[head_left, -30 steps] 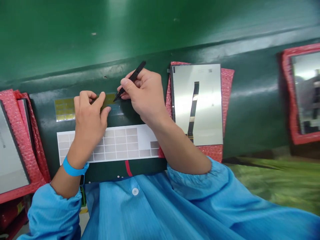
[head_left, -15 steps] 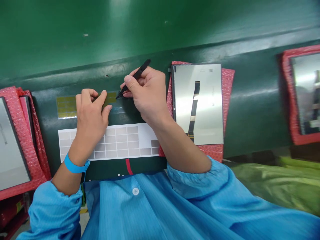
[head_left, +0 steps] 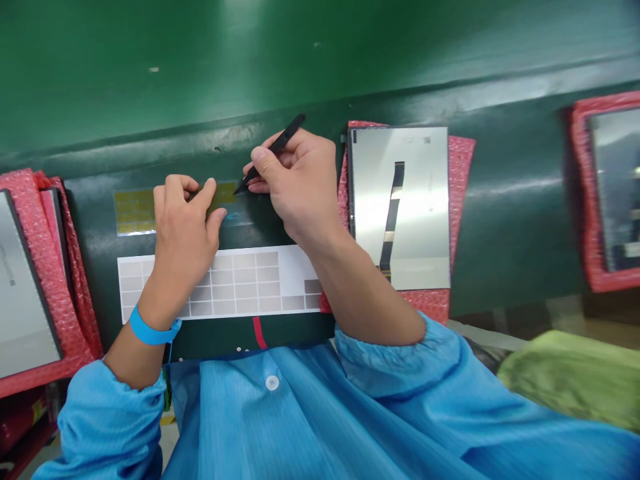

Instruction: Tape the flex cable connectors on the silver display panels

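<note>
Black tweezers [head_left: 275, 151] are pinched in my right hand [head_left: 307, 180]. Their tip meets the right end of a clear sheet with yellow film stickers [head_left: 134, 212] lying on the green bench. Over the middle of that sheet rests my left hand [head_left: 186, 223], holding nothing, with thumb and forefinger apart and some fingers curled. It hides part of the yellow stickers. A white sheet of grey rectangular labels [head_left: 245, 277] lies just nearer to me, partly under my left wrist. To the right of my right hand is a display panel [head_left: 425, 213] with a black flex cable [head_left: 393, 213].
Red bubble wrap [head_left: 461, 180] lies beneath the panel. At the left edge are another panel [head_left: 23, 300] and more red wrap; a further wrapped panel [head_left: 617, 193] is at the far right. A red strip [head_left: 259, 332] is near the bench's front edge. Green fabric [head_left: 565, 373] shows lower right.
The view has shifted slightly. Both hands hold nearly the same pose, with the tweezers' tip still at the right end of the yellow sheet. The green fabric at lower right has moved.
</note>
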Demonstrator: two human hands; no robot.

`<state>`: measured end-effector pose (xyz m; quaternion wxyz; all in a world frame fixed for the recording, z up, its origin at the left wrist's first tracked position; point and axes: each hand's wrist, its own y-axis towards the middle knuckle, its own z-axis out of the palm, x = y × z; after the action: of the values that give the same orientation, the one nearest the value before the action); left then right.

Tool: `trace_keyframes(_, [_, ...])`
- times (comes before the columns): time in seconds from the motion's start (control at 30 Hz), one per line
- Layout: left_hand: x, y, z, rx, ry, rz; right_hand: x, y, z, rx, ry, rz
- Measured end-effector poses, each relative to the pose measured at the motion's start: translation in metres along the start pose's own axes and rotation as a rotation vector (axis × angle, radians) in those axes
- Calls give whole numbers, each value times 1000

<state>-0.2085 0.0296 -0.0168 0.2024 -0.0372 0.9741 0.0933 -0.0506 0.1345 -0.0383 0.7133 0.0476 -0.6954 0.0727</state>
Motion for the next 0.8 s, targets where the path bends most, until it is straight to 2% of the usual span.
trace_keyframes(0.27, [3,0,0,0,-27,-1,4,-3,6,-27,-2,2])
trace_keyframes(0.43, [5,1,-1,1,-19,9,7,-8,8,-20,139,-33])
trace_keyframes(0.67, [19,8,-4,-61,5,27,23,-14,-12,-42,297,-47])
trace_keyframes(0.73, [11,7,-12,-122,-51,36,32,-22,-22,-98,345,-43])
trace_keyframes(0.8, [-8,2,-22,-196,-161,48,43,-34,-31,-150,396,-26])
